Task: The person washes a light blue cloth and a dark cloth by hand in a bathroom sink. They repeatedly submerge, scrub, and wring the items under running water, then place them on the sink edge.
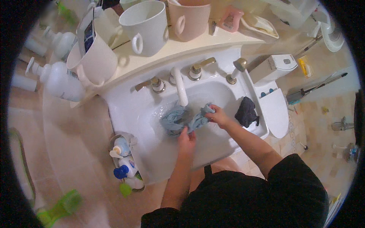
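Note:
A wet grey-blue cloth (172, 121) lies partly in the water of a white washbasin (137, 114), below the tip of the white faucet spout (180, 88). My right hand (218, 116) pinches one raised end of the cloth, on the basin's right side. At the cloth's near edge my left hand (186, 138) grips another stretch of it between thumb and fingers. Whether water runs from the spout is hard to tell. On the basin's right ledge rests a crumpled dark cloth (246, 112), apart from both hands.
Two brass-levered taps (156, 85) flank the spout. A shelf (159, 61) behind carries a white mug (145, 28), a pink mug (189, 20) and a soap dish (259, 25). A caddy of bottles (125, 159) hangs at the left, and a toilet (273, 111) stands at the right.

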Motion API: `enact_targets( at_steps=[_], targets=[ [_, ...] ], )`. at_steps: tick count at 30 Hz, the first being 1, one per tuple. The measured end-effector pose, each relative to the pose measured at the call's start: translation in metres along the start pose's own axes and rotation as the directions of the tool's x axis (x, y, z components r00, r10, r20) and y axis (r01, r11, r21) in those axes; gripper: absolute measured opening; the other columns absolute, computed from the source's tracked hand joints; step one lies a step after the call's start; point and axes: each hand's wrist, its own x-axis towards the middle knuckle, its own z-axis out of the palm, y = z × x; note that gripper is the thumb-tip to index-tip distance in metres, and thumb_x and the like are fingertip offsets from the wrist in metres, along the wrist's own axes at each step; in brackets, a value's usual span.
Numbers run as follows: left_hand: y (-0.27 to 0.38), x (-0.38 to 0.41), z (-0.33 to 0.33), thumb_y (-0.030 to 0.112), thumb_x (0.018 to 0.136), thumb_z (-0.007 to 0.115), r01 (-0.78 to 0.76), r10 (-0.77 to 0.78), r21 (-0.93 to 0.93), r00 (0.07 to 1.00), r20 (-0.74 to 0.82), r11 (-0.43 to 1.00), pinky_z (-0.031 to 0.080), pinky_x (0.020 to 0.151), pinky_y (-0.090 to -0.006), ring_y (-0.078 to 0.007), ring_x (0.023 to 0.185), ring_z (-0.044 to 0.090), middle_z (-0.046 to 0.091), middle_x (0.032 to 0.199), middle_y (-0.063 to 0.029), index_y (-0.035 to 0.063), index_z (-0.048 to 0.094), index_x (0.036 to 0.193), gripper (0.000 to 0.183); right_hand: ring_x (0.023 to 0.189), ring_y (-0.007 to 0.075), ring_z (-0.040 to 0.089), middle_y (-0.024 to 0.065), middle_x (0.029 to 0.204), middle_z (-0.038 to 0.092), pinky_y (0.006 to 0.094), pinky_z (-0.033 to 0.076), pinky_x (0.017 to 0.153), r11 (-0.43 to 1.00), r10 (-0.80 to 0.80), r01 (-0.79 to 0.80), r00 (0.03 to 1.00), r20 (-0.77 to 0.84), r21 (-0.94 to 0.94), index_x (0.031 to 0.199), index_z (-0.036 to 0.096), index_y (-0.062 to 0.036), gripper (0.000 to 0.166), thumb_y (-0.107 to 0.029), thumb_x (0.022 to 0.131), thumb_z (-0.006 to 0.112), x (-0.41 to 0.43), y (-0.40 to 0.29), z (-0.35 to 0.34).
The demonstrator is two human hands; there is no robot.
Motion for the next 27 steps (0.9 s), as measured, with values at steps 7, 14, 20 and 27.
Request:
enact_targets(
  at_steps=[7, 14, 20, 27],
  targets=[
    [-0.03, 0.011, -0.011, 0.022, 0.079, 0.055, -0.081, 0.083, 0.049, 0.996, -0.031, 0.995, 0.046, 0.061, -0.0328, -0.0211, 0.075, 0.051, 0.052, 0.086, -0.0083, 0.0062, 0.048, 0.096, 0.024, 0.089, 0.0271, 0.053, 0.0161, 0.103, 0.05, 0.034, 0.043, 0.075, 0.657, -0.453, 0.034, 0.816, -0.359, -0.753, 0.114, 0.039, -0.0051, 0.061, -0.027, 0.063, 0.066, 0.022, 0.042, -0.008],
    [0.0, 0.016, -0.002, 0.05, 0.081, 0.041, 0.007, 0.01, -0.044, 0.928, 0.373, 0.999, 0.041, 0.076, -0.0389, -0.0238, 0.085, 0.049, 0.051, 0.094, -0.0062, 0.0076, 0.046, 0.103, 0.048, 0.077, 0.0252, 0.055, 0.0097, 0.074, 0.058, 0.0372, 0.043, 0.062, 0.775, -0.322, 0.392, 0.92, 0.225, -0.495, 0.087, 0.056, -0.0075, 0.035, -0.032, 0.063, 0.064, -0.017, 0.03, 0.069],
    [0.002, -0.026, 0.031, 0.043, 0.078, 0.045, -0.014, 0.007, 0.009, 0.846, 0.533, 1.0, 0.041, 0.079, -0.0349, -0.0198, 0.091, 0.05, 0.052, 0.095, -0.0033, 0.0112, 0.047, 0.102, 0.04, 0.06, 0.0287, 0.055, 0.0095, 0.063, 0.057, 0.0385, 0.044, 0.056, 0.4, -0.563, 0.424, 0.813, 0.147, -0.813, 0.069, 0.061, -0.0122, 0.022, -0.034, 0.064, 0.059, -0.032, 0.017, 0.087],
    [0.001, -0.015, 0.033, 0.036, 0.075, 0.049, 0.048, 0.002, -0.091, 0.876, 0.483, 0.995, 0.042, 0.078, -0.0388, -0.0226, 0.092, 0.052, 0.054, 0.099, -0.0068, 0.0099, 0.049, 0.102, 0.037, 0.065, 0.0299, 0.056, 0.0151, 0.069, 0.056, 0.0379, 0.045, 0.063, 0.673, -0.421, 0.131, 0.877, -0.232, -0.728, 0.08, 0.059, -0.0064, 0.028, -0.03, 0.066, 0.059, 0.028, 0.011, 0.031]
  ],
)
